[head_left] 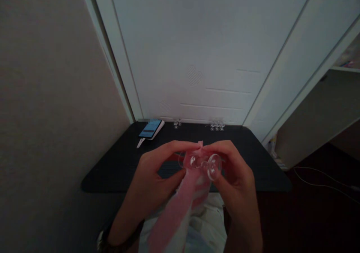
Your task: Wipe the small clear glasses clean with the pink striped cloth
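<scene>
Over the near edge of the dark table, my left hand pinches a pink and white cloth from the left side. My right hand is closed on the right side of a clear piece with round, bulb-like ends, which lies against the top of the cloth. Both sets of fingertips nearly meet at the cloth's upper edge. The cloth hangs down toward my lap. Another clear rounded edge shows beside my left fingers, partly hidden.
On the dark table a phone rests on a white object at the back left. Small clear pieces stand at the back middle, with several more to their right. A white panel rises behind. A cable lies at the right.
</scene>
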`<move>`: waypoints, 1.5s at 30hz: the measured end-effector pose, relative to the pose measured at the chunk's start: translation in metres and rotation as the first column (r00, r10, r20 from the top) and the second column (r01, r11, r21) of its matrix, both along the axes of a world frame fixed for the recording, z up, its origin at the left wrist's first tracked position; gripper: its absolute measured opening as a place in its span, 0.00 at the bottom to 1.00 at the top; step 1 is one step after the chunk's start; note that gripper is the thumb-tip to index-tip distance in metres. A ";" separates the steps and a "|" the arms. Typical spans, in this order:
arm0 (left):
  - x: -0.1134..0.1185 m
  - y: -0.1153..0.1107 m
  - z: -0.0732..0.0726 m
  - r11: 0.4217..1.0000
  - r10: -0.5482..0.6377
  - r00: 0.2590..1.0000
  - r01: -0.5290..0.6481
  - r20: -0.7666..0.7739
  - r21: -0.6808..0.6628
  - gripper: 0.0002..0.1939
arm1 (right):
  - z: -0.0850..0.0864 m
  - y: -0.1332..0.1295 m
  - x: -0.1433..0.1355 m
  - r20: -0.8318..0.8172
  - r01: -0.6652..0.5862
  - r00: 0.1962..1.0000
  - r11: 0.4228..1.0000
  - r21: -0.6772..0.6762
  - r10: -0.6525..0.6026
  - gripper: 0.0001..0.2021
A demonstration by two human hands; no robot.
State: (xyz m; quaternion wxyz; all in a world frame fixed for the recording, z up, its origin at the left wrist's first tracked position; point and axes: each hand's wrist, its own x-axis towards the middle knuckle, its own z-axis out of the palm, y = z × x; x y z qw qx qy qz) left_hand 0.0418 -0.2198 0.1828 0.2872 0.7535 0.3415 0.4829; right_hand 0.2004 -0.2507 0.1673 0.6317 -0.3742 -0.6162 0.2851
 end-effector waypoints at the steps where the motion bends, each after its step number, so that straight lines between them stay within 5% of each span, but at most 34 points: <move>1: 0.000 0.000 0.001 1.000 0.008 1.000 -0.008 0.015 -0.013 0.19 | -0.001 0.002 0.000 0.000 0.019 1.000 1.000 -0.011 -0.019 0.09; 8: -0.002 -0.005 0.005 0.993 -0.077 0.981 0.091 0.179 -0.069 0.08 | -0.004 0.011 0.001 0.027 -0.055 0.998 0.993 -0.104 0.058 0.18; 13: -0.002 -0.010 0.003 0.986 -0.109 0.954 0.139 0.279 -0.090 0.11 | -0.004 0.007 0.001 0.034 -0.128 0.991 0.983 -0.132 0.133 0.12; 24: -0.004 -0.004 0.001 0.977 -0.127 0.947 0.171 0.296 -0.129 0.10 | -0.007 0.002 0.005 -0.112 0.071 0.990 0.987 -0.142 -0.087 0.03; 28: -0.006 0.002 0.000 0.986 -0.057 0.949 0.101 0.311 -0.130 0.13 | -0.008 0.002 0.003 -0.185 0.122 0.972 0.985 -0.125 -0.144 0.02; 36: -0.015 0.014 -0.005 0.984 0.008 0.908 0.067 0.420 -0.165 0.13 | -0.014 0.011 0.016 -0.431 0.329 0.813 0.920 -0.214 -0.391 0.06; 45: -0.004 0.004 -0.003 0.981 0.014 0.923 0.062 0.383 -0.185 0.06 | -0.012 0.019 0.006 -0.411 0.267 0.861 0.954 -0.135 -0.299 0.06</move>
